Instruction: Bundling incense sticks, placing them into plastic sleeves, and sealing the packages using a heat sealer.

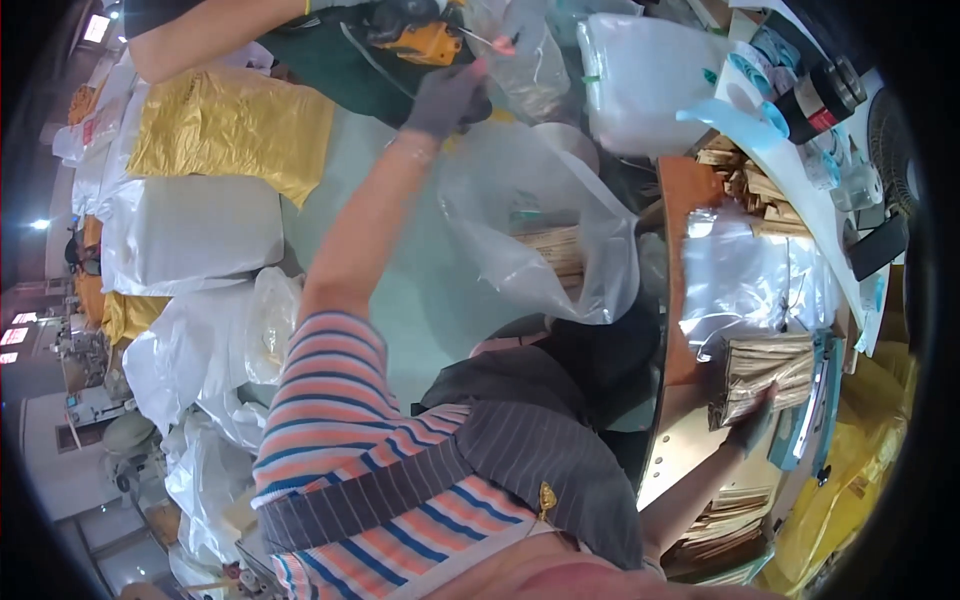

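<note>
My left arm reaches far forward, and my left hand (440, 103) in a dark grey glove is closed with bare fingertips showing. What it holds, if anything, I cannot make out. Just beyond it are a yellow-orange tool (425, 44) and another person's gloved hand (400, 14). A clear plastic bag (610, 255) stands open nearer to me, with a bundle of flat brown pieces (556, 252) inside. On the right, my gloved right hand (750, 428) grips the near end of a bundle of brown packets (768, 368), beside a blue-edged long device (806, 410).
Clear plastic sheets (745, 275) lie on the right-hand bench, with more brown bundles (765, 190) behind and a brown stack (722, 525) nearer me. A dark bottle (822, 98) stands far right. White wrapped packs (195, 230) and a yellow sack (235, 125) pile up on the left.
</note>
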The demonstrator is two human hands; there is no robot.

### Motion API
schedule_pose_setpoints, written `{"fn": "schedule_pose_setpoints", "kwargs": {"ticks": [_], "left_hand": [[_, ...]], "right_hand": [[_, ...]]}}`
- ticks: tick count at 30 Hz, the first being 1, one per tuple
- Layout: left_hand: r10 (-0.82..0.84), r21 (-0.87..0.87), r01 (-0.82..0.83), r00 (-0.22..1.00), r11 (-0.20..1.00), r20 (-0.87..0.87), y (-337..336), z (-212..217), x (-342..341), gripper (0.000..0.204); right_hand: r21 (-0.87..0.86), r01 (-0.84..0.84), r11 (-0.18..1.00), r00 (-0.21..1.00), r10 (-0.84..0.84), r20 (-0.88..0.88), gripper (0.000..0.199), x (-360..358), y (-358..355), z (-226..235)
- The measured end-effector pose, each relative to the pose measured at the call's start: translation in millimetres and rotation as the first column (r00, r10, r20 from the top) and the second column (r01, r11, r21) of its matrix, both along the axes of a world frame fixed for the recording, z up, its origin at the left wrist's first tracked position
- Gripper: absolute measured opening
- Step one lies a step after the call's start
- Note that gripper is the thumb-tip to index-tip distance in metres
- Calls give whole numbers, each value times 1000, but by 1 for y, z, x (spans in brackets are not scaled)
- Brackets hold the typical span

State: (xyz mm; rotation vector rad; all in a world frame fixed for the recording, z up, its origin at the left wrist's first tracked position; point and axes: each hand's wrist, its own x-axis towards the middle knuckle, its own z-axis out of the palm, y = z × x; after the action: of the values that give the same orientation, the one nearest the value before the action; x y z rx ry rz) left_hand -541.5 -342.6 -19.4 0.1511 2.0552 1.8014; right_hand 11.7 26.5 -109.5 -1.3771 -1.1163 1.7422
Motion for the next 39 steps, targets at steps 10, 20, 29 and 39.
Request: {"fn": "schedule_pose_setpoints", "kwargs": {"ticks": [10, 20, 29, 39], "left_hand": [[261, 118, -298, 931, 947, 256, 61, -67, -57, 34], [530, 543, -550, 821, 635, 212, 63, -109, -108, 17], [389, 462, -273, 904, 844, -177, -6, -56, -62, 14], [-66, 372, -115, 895, 921, 441, -71, -45, -81, 15]], "right_hand": [[-20, 52, 998, 994, -53, -95, 69, 12, 0, -11], [-11, 20, 1000, 995, -21, -95, 69, -17, -13, -11], [34, 72, 997, 997, -71, -27, 73, -8, -10, -14], [43, 107, 993, 994, -106, -34, 66, -13, -16, -6]]}}
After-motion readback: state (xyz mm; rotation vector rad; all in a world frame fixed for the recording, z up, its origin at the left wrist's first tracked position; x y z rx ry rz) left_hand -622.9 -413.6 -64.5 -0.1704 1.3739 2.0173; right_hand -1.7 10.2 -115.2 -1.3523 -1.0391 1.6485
